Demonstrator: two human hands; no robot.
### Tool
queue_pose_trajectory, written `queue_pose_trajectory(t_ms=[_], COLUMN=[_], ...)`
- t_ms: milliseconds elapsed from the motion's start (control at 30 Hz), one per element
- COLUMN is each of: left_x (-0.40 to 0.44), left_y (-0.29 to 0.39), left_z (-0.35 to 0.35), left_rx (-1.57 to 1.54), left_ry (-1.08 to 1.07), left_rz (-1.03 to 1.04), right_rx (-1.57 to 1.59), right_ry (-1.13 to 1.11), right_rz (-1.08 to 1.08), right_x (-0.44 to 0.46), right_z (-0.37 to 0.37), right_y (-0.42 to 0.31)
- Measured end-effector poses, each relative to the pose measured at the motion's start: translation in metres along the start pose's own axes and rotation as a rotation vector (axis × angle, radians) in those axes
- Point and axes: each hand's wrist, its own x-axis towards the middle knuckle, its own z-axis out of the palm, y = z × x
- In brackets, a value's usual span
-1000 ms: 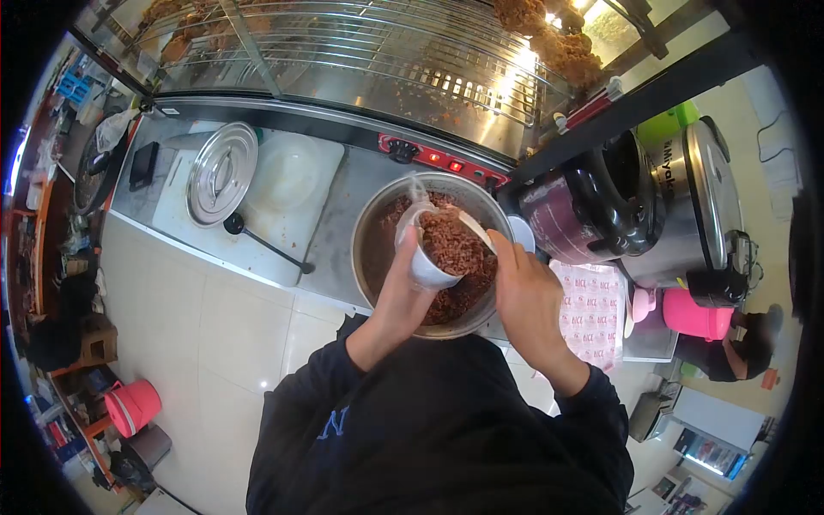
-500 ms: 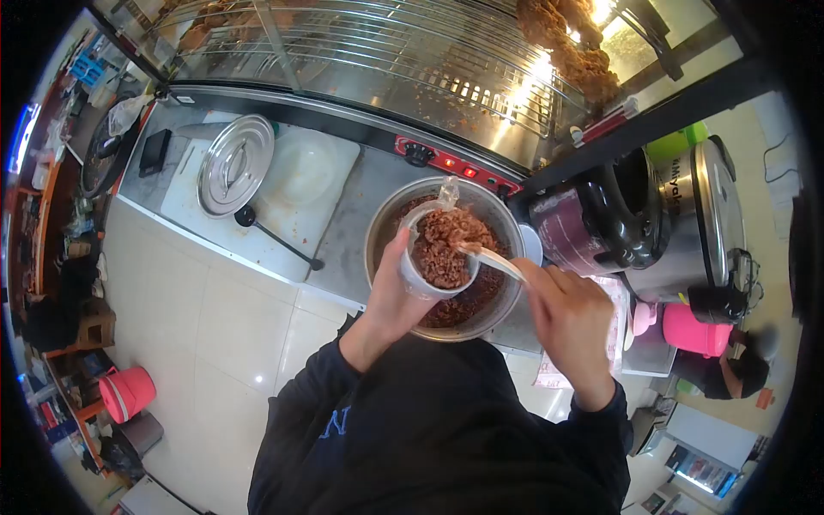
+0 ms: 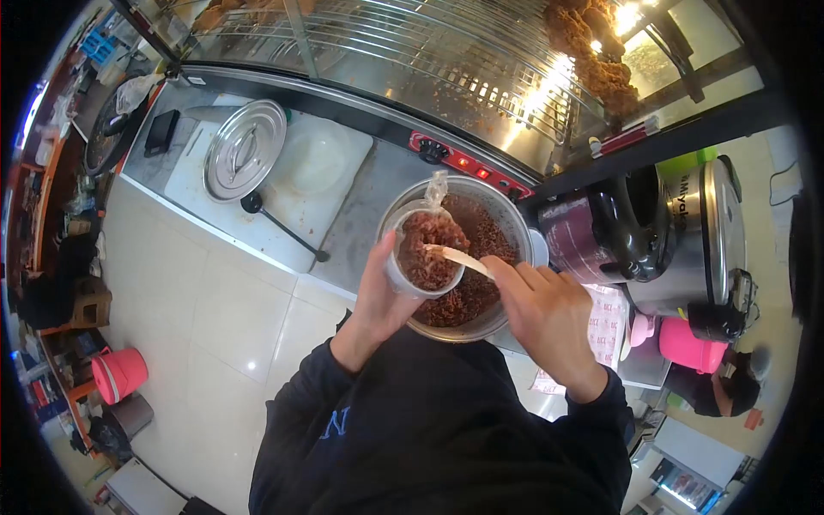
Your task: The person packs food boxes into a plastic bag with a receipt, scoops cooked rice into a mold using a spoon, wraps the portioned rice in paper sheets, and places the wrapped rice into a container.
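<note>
My left hand (image 3: 378,296) is wrapped round a clear plastic cup (image 3: 407,285), tilted over a metal pot (image 3: 511,225). Reddish-brown, grainy food (image 3: 429,233) that looks like rice fills the cup, and a piece of clear plastic (image 3: 436,184) sticks up at its far rim. In my right hand (image 3: 549,319) is the handle of a pale spoon (image 3: 463,259); its tip is buried in the cup's food. More of the same grainy food (image 3: 485,296) lies inside the pot below.
A round metal lid (image 3: 245,150) and a black-handled utensil (image 3: 283,225) lie on a white cutting board (image 3: 330,206) to the left. Behind the pot stands a glass warming cabinet (image 3: 463,77). A steel cooker (image 3: 682,232) is at the right, near patterned paper (image 3: 608,322). Another person (image 3: 730,386) is far right.
The cup has moved slightly left and tips more toward me. My right hand and the spoon have shifted left with it, and the spoon still reaches into the food.
</note>
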Motion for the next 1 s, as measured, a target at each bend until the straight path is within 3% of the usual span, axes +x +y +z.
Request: queue_pose_trajectory(t_ms=[100,200,333,433,533,767,1000], left_x=[0.001,-0.001,-0.007,-0.016,-0.019,-0.031,-0.033], left_y=[0.003,0.016,0.032,0.037,0.038,0.041,0.038], left_z=[-0.004,-0.013,-0.027,-0.028,-0.037,-0.038,-0.046], left_rx=[-0.060,-0.100,-0.052,0.021,0.025,-0.061,0.098], left_ry=[-0.030,-0.062,-0.069,-0.023,-0.009,0.047,0.011], left_rz=[0.025,0.108,0.189,0.254,0.313,0.380,0.385], right_rx=[-0.009,-0.052,0.008,0.090,0.241,0.465,0.597], right_ry=[0.039,-0.161,-0.286,-0.456,-0.473,-0.696,-0.650], right_rz=[0.080,0.258,0.015,-0.060,-0.172,-0.131,-0.171], right_x=[0.005,0.007,0.020,0.031,0.024,0.027,0.022], right_z=[-0.014,0.022,0.133,0.158,0.162,0.143,0.140], right_y=[0.012,0.039,0.044,0.031,0.019,0.022,0.026])
